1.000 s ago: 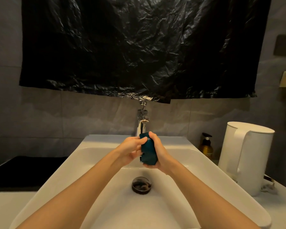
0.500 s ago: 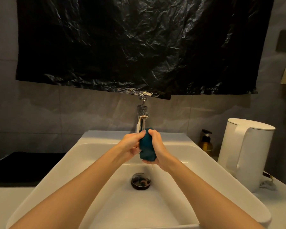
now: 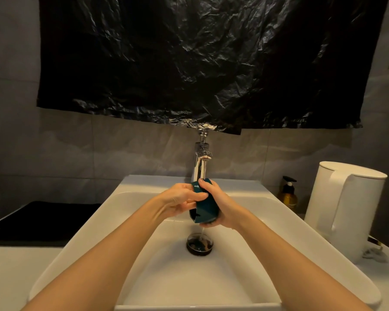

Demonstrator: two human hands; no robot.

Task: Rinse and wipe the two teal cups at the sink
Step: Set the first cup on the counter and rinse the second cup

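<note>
You're at the rinse step. The cup (image 3: 206, 209) sits under the tap (image 3: 201, 162), above the sink's (image 3: 279, 212) drain (image 3: 199, 244), and a thin trickle falls from it. Your right hand (image 3: 221, 206) wraps one side, thumb over the top. Your left hand (image 3: 179, 200) grips the other side, fingers curled on it. Next, I'd judge, turn it so water reaches inside, then tip it out. The cup looks dark teal, angular and probably slippery; the sink is smooth white, the tap polished chrome. No second cup shows.
</note>
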